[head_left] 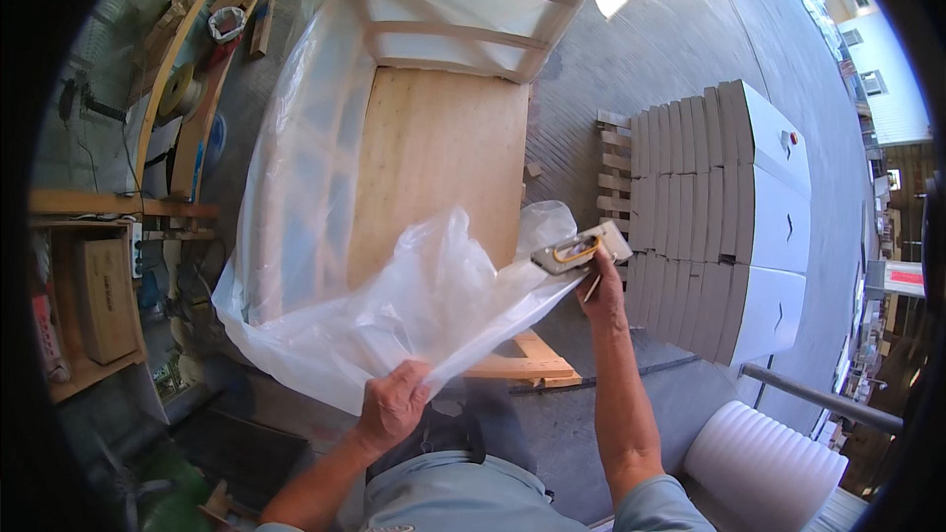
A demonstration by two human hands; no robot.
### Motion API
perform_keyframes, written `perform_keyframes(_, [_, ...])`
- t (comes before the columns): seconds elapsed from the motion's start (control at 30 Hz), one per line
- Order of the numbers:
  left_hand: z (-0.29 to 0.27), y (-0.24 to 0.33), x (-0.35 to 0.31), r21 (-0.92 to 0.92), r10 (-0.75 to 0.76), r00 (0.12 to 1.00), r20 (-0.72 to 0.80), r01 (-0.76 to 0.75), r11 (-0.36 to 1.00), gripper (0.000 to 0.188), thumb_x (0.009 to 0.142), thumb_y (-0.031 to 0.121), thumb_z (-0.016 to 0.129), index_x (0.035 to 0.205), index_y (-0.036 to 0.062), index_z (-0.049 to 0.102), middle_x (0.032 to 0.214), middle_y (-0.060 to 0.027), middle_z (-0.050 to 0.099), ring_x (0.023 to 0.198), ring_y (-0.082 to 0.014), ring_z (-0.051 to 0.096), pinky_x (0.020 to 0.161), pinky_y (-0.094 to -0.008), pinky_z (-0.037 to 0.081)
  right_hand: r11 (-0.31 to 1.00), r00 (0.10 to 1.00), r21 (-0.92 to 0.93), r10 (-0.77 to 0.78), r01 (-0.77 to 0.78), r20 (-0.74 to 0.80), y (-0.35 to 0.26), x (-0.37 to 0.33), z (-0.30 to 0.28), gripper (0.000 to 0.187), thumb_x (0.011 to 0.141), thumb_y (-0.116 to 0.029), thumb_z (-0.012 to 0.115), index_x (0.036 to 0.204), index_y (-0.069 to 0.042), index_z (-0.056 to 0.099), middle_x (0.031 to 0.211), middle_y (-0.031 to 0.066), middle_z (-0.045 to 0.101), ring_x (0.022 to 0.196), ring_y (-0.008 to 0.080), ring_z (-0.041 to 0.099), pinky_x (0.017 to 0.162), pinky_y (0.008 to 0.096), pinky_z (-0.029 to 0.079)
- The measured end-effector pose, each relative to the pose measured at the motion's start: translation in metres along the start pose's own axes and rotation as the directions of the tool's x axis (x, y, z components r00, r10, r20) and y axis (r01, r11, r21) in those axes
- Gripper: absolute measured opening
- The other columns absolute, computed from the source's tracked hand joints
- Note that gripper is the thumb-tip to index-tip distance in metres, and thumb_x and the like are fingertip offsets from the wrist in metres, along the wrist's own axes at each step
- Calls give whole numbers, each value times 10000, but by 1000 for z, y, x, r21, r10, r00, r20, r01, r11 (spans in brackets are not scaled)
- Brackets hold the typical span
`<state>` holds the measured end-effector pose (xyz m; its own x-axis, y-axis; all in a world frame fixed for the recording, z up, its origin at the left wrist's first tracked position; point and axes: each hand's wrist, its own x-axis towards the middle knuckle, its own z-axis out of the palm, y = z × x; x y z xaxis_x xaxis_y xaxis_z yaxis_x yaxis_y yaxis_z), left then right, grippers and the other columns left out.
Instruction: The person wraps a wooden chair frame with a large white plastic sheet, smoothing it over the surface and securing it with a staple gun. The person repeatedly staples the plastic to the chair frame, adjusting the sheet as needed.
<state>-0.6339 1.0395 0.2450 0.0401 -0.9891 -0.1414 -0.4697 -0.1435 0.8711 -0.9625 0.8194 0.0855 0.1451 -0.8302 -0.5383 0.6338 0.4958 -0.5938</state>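
My left hand [394, 402] is closed on the near edge of a translucent plastic sheet [419, 291], pulling it into folds. A metal staple gun [579, 248] is gripped in my right hand [603, 294], held up at the sheet's right end. Whether those fingers also pinch the sheet cannot be made out. The plastic lines the left and far sides of a large wooden frame [458, 33] with a plywood panel [443, 143] at its bottom. Under the sheet's near edge a bare wooden corner [532, 360] sticks out to the right.
At right, flat grey-white boards [695, 207] are stacked on a wooden pallet [613, 163]. A roll of white foam [764, 463] lies at the lower right beside a metal pipe [823, 399]. Shelves with a cardboard box [106, 300] and a spool [180, 92] line the left.
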Motion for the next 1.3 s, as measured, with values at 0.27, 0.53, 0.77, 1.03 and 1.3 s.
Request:
perform_keyframes(0.27, [8, 31, 26, 175, 84, 971, -225, -45, 984, 175, 869, 30, 560, 1038, 32, 605, 850, -209, 617, 763, -439, 602, 634, -427, 494, 967, 989, -255, -33, -4, -144, -60, 7, 27, 301, 928, -298, 617, 1107, -56, 629, 1078, 46, 650, 985, 171, 607, 858, 359, 517])
perform_keyframes(0.53, [44, 51, -20, 131, 92, 940, 329, -142, 981, 134, 869, 106, 612, 991, 49, 616, 836, -147, 639, 738, -362, 625, 634, -413, 507, 982, 978, -27, -188, 186, -91, -103, -65, -63, 224, 960, -252, 566, 1090, -81, 630, 1031, 49, 681, 982, 167, 635, 873, 336, 504])
perform_keyframes(0.77, [51, 52, -32, 21, 0, 842, 539, -13, 1000, 109, 905, 146, 581, 985, 79, 613, 824, -156, 635, 766, -368, 624, 653, -413, 507, 932, 900, 142, -270, 334, -343, -143, -177, -142, 228, 918, -308, 618, 1086, -158, 651, 1097, -4, 665, 991, 176, 606, 882, 371, 484])
perform_keyframes(1.03, [22, 45, -25, 43, -64, 624, 779, 49, 998, 202, 951, 239, 541, 1050, 84, 625, 804, -171, 636, 757, -331, 638, 685, -382, 501, 887, 877, 150, -383, 437, -290, -137, -319, -154, 282, 937, -302, 584, 1170, -161, 657, 1181, 5, 661, 1127, 195, 589, 1006, 446, 440])
perform_keyframes(1.3, [24, 29, -19, 124, -84, 446, 891, -63, 990, 299, 950, 360, 510, 1108, 132, 622, 873, -159, 672, 861, -371, 638, 773, -434, 494, 834, 759, 22, -491, 551, -427, -118, -425, -144, 267, 955, -250, 556, 1170, -127, 654, 1140, 27, 683, 1090, 196, 610, 1019, 459, 434])
